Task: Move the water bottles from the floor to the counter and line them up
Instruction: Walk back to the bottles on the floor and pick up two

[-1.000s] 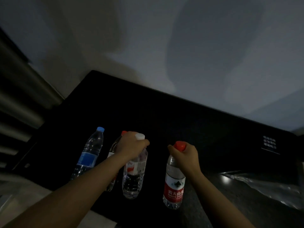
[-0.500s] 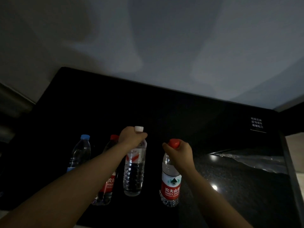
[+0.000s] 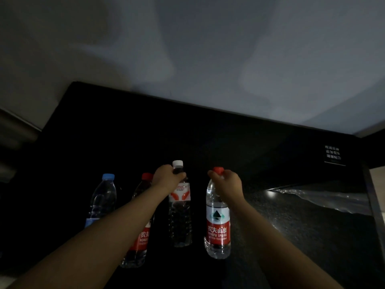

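Four water bottles stand upright in a loose row on the dark tabletop (image 3: 291, 226), in dim light. Farthest left is the blue-capped bottle (image 3: 103, 199), clear with a blue label low on its body, standing free with nothing touching it. Just to its right is a red-capped bottle with a red label (image 3: 139, 245); the left forearm crosses in front of it and hides much of its middle, and it stands slightly nearer the camera than the others.

Next comes the white-capped bottle (image 3: 180, 213), clear with a white and red label on its shoulder. The left hand (image 3: 166, 178) is wrapped around its neck just below the cap, fingers curled closed on it, while its base rests on the tabletop.

A clear gap separates it from the fourth, the right red-capped bottle (image 3: 217, 224), which bears a red label with white lettering and a mountain mark. The right hand (image 3: 228, 185) pinches its neck under the cap, thumb and fingers closed on it. Whether its base fully touches the surface cannot be told.

Farther right, a crumpled sheet of clear plastic (image 3: 325, 200) lies on the tabletop, well apart from the bottles. A small sign with white text (image 3: 332, 155) sits near the far right corner.
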Demonstrator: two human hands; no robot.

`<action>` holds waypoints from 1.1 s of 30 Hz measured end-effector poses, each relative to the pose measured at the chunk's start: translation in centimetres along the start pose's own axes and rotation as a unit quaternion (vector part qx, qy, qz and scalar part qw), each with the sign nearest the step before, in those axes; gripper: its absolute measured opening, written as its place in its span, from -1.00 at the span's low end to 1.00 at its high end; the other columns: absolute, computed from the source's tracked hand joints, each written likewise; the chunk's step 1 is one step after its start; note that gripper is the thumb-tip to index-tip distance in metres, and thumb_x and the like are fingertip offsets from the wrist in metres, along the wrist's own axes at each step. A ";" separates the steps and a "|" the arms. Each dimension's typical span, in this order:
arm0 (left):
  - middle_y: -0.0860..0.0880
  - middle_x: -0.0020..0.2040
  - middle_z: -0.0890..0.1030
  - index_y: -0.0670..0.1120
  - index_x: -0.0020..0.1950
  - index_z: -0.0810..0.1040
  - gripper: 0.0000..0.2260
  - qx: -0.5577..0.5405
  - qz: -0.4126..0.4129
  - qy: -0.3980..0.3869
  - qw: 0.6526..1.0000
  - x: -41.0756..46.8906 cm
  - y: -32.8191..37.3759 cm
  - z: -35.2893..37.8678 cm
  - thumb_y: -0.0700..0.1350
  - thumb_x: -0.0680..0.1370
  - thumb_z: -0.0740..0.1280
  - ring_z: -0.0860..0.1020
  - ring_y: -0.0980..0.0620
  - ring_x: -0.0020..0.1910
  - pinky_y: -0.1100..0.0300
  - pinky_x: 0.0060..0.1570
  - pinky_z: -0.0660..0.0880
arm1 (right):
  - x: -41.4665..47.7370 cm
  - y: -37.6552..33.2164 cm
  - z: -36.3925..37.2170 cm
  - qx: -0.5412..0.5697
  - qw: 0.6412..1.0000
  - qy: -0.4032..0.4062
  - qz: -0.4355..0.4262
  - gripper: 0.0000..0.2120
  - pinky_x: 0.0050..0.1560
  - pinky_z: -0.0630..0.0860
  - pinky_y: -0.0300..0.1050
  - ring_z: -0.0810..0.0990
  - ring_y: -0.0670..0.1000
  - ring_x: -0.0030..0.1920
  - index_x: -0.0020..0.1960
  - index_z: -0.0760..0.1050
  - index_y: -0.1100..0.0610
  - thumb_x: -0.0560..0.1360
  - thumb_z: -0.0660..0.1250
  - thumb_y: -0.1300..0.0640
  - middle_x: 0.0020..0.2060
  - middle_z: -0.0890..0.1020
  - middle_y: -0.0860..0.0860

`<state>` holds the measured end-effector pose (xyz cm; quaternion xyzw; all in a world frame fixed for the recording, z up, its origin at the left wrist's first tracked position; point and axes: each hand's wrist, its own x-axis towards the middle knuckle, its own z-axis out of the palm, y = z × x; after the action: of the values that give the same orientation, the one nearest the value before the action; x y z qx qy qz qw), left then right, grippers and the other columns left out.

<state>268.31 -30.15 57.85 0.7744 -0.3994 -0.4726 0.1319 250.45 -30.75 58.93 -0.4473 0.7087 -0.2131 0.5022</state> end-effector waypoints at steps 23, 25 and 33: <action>-0.05 -0.13 0.58 -0.19 0.13 0.52 -0.71 0.046 0.002 -0.003 0.999 -0.9 -0.4 -0.6 0.02 0.58 0.28 0.54 0.06 -0.26 0.24 -0.37 0.39 | 2.5 -0.7 3.0 -0.076 0.997 -0.022 0.026 -0.78 -0.27 0.54 -0.16 0.58 -0.05 -0.30 0.04 0.49 0.14 0.53 0.33 -0.01 -0.23 0.60 0.04; -0.12 0.01 0.59 -0.18 0.14 0.50 -0.72 0.051 0.015 0.000 0.999 -1.5 -0.4 -0.8 0.00 0.56 0.31 0.59 -0.03 -0.12 0.19 -0.27 0.45 | 1.9 -0.8 2.4 -0.109 0.994 -0.024 0.005 -0.68 -0.31 0.54 -0.19 0.60 -0.05 -0.28 0.15 0.48 0.16 0.52 0.33 -0.04 -0.20 0.62 0.03; -0.08 0.11 0.52 -0.11 0.15 0.50 -0.75 0.103 0.129 0.004 0.986 -4.7 0.8 -3.4 -0.03 0.54 0.35 0.55 0.06 -0.08 0.34 -0.32 0.38 | -2.1 -0.4 -1.9 -0.332 0.932 -0.044 -0.136 -0.55 -0.10 0.46 -0.27 0.55 -0.04 0.02 0.33 0.40 0.12 0.51 0.33 -0.04 0.17 0.53 0.06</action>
<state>269.67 -27.77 63.01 0.7280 -0.5414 -0.4051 0.1131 249.11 -29.47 61.04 -0.6896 0.6485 -0.0121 0.3221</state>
